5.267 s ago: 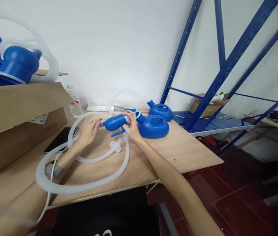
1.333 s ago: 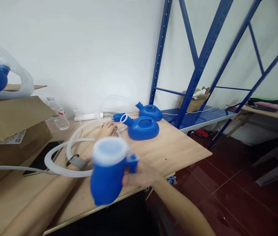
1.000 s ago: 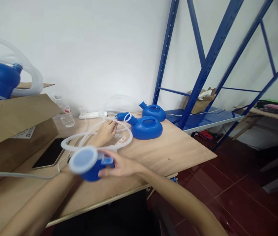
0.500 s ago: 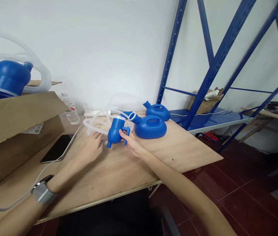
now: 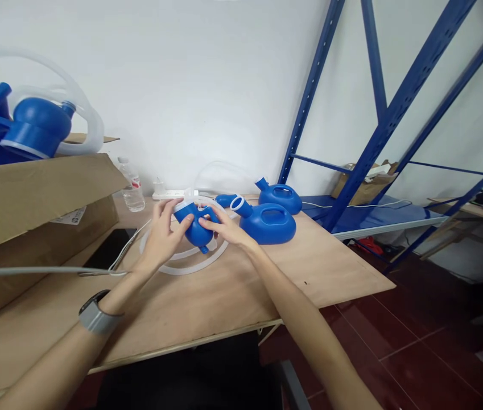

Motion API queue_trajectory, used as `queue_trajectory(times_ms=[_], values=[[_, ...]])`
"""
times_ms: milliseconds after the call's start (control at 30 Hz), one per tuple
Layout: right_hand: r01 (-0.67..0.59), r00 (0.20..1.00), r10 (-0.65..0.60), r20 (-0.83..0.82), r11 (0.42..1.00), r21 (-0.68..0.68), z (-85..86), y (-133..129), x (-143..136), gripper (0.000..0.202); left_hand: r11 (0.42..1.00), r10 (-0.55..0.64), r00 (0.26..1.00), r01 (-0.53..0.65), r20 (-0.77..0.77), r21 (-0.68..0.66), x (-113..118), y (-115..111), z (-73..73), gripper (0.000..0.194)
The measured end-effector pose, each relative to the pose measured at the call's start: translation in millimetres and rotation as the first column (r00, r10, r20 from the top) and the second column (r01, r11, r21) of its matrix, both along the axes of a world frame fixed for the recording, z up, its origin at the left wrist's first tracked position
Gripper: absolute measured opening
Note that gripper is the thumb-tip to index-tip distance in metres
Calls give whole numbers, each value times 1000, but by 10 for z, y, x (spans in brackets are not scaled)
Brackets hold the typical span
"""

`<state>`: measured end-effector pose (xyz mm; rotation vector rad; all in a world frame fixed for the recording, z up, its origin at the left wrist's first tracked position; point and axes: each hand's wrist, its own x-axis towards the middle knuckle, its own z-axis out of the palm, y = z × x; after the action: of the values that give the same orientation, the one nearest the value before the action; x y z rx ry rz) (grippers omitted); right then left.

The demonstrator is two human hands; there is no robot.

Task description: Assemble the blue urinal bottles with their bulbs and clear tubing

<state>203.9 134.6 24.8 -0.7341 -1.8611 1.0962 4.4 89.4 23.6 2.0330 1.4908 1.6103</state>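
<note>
Both my hands hold a blue plastic urinal cup (image 5: 198, 232) with a white rim, a side handle and a short nozzle pointing down toward me. My left hand (image 5: 164, 233) is wrapped round its left side near the rim, thumb on the body. My right hand (image 5: 223, 226) grips the handle side, its thumb against the body. A clear white hose (image 5: 196, 267) lies in loops on the table behind and beneath the cup. Right of my right hand stands a blue urinal bottle (image 5: 269, 232) with a moulded handle and slanted neck; another blue bottle (image 5: 281, 199) stands behind it.
On the left, a cardboard box (image 5: 45, 185) holds more blue cups (image 5: 38, 128) and hoses. Near it are a water bottle (image 5: 132, 191), a phone (image 5: 111, 247) and a white cable (image 5: 53, 271). A power strip (image 5: 173, 195) lies along the wall. Blue shelving (image 5: 354, 171) stands right.
My left hand has come up from the table by the hose to take hold of the cup. The cup has turned, its nozzle now pointing down and right. The hose loops have spread toward me.
</note>
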Motion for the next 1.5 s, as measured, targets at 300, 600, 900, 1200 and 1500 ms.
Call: queue_trajectory(times_ms=[300,600,900,1200,1500], values=[[26,977,-119,175,890,455,-168,-126,79,53,958,-44,917,152,-397,245,-212,-60,-98,42],[78,979,-174,107,802,593,-287,-127,43,59,915,-35,818,257,-575,310,-184,-170,-99,19],[72,938,-310,157,615,785,-400,-80,112,60,933,-107,741,306,-663,191,-224,-173,-80,25],[95,883,-435,180,539,837,-387,-89,185,52,947,-227,818,313,-528,78,-223,-119,-148,33],[50,838,-492,237,501,864,-431,-59,234,59,952,-261,835,307,-484,17,-187,-93,-230,33]])
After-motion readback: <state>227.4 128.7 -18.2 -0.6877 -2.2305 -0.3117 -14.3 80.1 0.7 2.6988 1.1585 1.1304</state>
